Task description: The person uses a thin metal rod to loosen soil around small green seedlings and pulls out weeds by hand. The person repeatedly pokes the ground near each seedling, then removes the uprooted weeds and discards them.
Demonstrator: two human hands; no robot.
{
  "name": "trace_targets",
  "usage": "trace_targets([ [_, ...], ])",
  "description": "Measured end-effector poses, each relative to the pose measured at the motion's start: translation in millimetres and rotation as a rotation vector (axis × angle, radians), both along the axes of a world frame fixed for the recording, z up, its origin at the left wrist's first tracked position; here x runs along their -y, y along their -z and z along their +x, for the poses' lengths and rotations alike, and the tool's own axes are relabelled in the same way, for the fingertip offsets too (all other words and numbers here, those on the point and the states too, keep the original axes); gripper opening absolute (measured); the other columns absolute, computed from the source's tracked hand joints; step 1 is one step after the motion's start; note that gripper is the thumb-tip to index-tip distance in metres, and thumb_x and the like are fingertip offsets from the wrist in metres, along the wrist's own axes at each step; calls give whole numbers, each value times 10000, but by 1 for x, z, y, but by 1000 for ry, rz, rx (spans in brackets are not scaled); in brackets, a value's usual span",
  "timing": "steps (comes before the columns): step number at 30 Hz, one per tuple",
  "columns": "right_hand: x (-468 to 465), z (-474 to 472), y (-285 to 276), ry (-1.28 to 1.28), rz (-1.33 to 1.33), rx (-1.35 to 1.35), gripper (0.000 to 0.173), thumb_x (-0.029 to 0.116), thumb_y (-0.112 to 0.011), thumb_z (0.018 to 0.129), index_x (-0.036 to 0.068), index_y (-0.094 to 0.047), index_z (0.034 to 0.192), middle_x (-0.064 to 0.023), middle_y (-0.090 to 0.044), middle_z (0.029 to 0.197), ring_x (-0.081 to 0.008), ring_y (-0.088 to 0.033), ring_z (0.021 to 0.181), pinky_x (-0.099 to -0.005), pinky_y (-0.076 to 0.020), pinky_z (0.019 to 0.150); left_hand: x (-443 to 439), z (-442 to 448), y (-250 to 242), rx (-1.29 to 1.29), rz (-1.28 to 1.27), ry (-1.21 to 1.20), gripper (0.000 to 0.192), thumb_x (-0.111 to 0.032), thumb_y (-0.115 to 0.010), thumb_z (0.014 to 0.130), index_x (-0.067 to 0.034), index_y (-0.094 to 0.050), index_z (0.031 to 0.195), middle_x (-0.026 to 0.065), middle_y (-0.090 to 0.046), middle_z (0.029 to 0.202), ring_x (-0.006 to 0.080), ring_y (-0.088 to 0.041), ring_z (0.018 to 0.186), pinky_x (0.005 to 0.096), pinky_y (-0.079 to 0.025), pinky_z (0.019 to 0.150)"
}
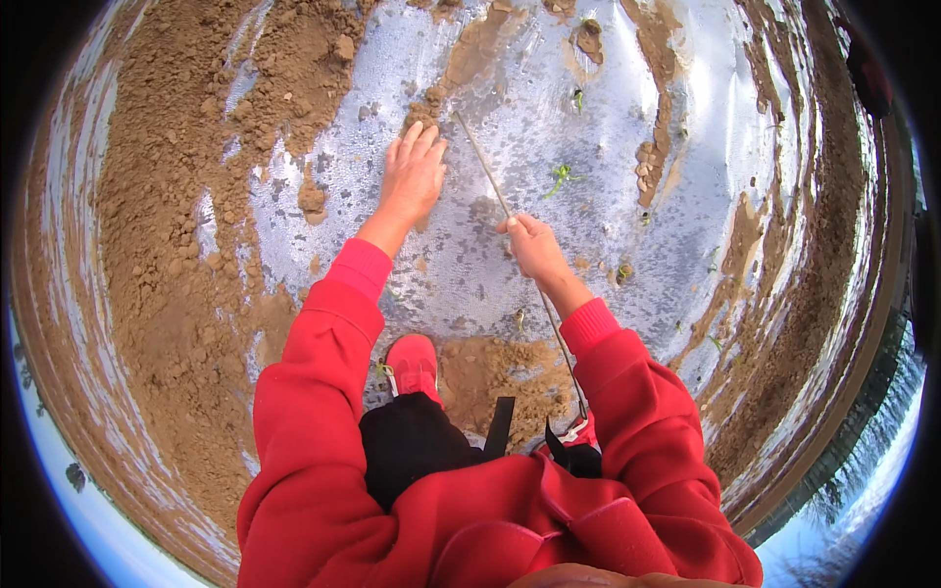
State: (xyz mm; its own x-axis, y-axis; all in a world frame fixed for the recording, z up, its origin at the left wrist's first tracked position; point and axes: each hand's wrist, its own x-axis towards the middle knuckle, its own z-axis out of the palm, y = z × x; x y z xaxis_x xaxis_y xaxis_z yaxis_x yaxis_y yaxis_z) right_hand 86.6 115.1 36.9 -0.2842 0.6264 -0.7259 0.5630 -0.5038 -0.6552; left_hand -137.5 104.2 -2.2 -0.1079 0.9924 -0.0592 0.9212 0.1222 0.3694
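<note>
A thin metal rod is gripped near its middle by my right hand. Its far tip rests close to the plastic mulch film, and its lower end reaches down by my right shoe. My left hand lies palm down at the left of the tip, fingertips at a small heap of brown soil on the film. The palm is hidden, and I see nothing held there. A green seedling comes up through the film, right of the rod.
Loose clumpy soil borders the film on the left. More small seedlings and strips of soil are on the film at the right. My red shoe stands at the film's near edge, beside bare soil. A dark red object shows at the upper right rim.
</note>
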Motion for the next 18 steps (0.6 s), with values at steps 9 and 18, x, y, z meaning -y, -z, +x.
trace_targets([
  [9, -4, 2, -15, -52, -59, -44, 281, 231, -416, 963, 48, -628, 969, 17, -450, 630, -79, -391, 526, -259, -342, 480, -3, -10, 2, 16, 10, -14, 362, -180, -528, 892, -94, -536, 1244, 67, -417, 1393, 244, -277, 1360, 448, -226, 1099],
  [18, -10, 19, -16, -252, 107, 14, 300, 226, -410, 965, 23, -631, 979, -53, -556, 709, -128, -527, 632, -312, -462, 632, -7, -10, 0, 3, 13, -21, 357, -170, -509, 905, -88, -531, 1252, 70, -415, 1394, 244, -271, 1364, 451, -225, 1100],
])
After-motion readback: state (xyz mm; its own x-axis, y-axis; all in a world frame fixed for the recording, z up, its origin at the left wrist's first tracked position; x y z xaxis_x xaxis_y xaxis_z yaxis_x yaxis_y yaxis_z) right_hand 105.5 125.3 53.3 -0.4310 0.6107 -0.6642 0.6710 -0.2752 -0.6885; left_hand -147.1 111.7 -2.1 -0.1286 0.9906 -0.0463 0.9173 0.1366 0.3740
